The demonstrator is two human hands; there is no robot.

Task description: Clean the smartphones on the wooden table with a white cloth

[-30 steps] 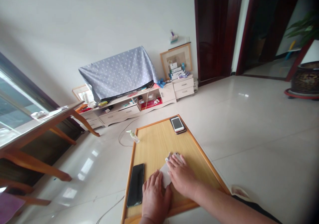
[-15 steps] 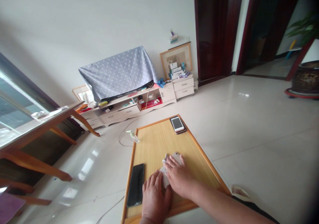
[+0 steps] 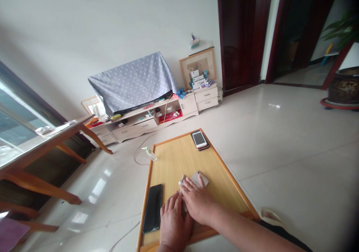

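A low wooden board with an orange rim [image 3: 182, 158] lies on the floor under my hands. My left hand [image 3: 175, 222] rests on it, fingers apart, beside a thin white piece [image 3: 184, 206] that is mostly hidden. My right hand [image 3: 198, 201] lies over that piece, its fingertips next to a pale smartphone [image 3: 200, 178]. A tuft of white [image 3: 181, 181] shows past those fingers. A black smartphone [image 3: 153, 208] lies left of my left hand. At the board's far corner, a white smartphone [image 3: 199, 139] sits on a dark phone.
A small pump bottle [image 3: 149, 153] stands on the floor by the board's far corner, near a thin cable [image 3: 137, 156]. A white TV cabinet [image 3: 134, 126] stands beyond. A wooden table [image 3: 42, 147] juts in at left, and a slipper [image 3: 268, 216] lies at right.
My right hand has slid back toward me and left, uncovering more of the pale smartphone. The white piece is now mostly covered by my hands.
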